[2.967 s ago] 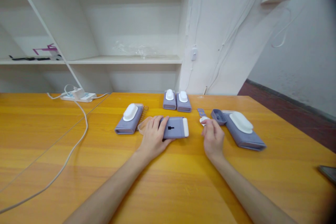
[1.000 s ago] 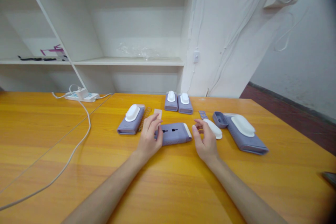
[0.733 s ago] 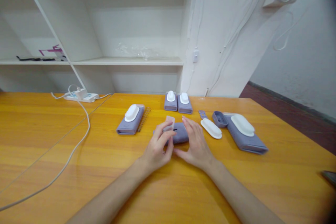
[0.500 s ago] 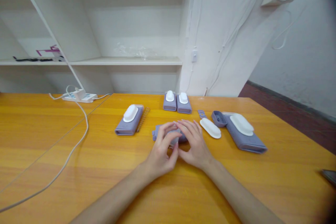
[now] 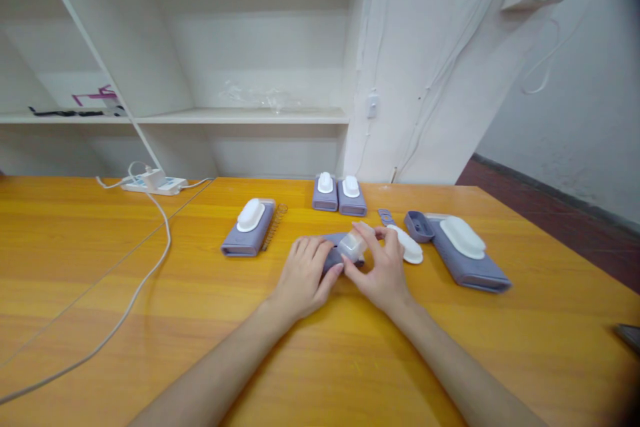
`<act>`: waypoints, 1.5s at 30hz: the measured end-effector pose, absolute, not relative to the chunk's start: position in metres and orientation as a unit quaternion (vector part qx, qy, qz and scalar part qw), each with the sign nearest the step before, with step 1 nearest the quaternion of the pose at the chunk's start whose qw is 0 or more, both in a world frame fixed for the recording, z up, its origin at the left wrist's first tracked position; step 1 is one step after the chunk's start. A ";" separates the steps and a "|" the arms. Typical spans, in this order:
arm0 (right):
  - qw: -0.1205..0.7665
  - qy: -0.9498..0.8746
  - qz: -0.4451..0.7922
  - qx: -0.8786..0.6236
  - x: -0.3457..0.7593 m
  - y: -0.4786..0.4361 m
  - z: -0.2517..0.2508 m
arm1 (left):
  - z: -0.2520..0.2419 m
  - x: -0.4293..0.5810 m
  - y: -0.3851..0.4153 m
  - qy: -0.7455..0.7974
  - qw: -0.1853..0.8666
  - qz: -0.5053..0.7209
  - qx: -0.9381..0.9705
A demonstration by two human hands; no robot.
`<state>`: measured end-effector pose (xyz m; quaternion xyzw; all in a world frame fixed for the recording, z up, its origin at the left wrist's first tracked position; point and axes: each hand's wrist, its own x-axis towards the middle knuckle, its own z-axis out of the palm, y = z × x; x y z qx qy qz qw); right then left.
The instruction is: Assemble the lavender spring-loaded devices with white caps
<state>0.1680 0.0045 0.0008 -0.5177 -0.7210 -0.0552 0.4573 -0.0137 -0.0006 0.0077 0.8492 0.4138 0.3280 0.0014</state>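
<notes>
My left hand (image 5: 303, 277) is closed on a purple-grey casing (image 5: 331, 260) lying on the table, fingers over its left end and thumb along the near side. In my right hand (image 5: 385, 273) a translucent plastic piece (image 5: 352, 247) is pinched between thumb and fingers, tilted at the casing's right part. Whether the piece touches the casing I cannot tell. Just beyond my right fingers lies a white oval cover (image 5: 411, 248), partly hidden by them. A small purple cup (image 5: 419, 227) and a flat purple part (image 5: 386, 216) are behind it.
Purple blocks with white oval tops stand at the left (image 5: 247, 230), at the back (image 5: 325, 193) and at the right (image 5: 470, 257). A wire coil (image 5: 274, 227) lies beside the left one. A power strip (image 5: 155, 183) and its cable (image 5: 165, 240) occupy the table's left side.
The translucent piece has moved right and upward in my right hand. My left hand has come away from it and now lies over the casing's left end.
</notes>
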 end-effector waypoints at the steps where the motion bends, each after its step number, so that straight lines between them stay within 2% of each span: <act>1: 0.465 -0.710 -0.050 -0.526 0.169 0.006 0.000 | 0.007 -0.013 0.000 0.420 -0.021 0.313 0.852; 4: 0.485 -0.691 -0.024 -0.536 0.172 0.011 -0.003 | 0.005 -0.013 0.003 0.432 -0.074 0.292 0.850; 10: 0.514 -0.689 0.060 -0.508 0.178 0.017 -0.007 | -0.001 -0.023 0.015 0.463 -0.104 0.286 0.833; 18: 0.469 -0.732 0.147 -0.471 0.182 0.018 -0.009 | -0.006 -0.036 0.026 0.518 -0.107 0.289 0.798; 25: 0.433 -0.760 0.172 -0.454 0.182 0.016 -0.009 | -0.002 -0.039 0.028 0.490 -0.084 0.297 0.815; 45: 0.448 -0.769 0.178 -0.420 0.179 0.011 -0.004 | -0.003 -0.041 0.028 0.447 -0.071 0.342 0.824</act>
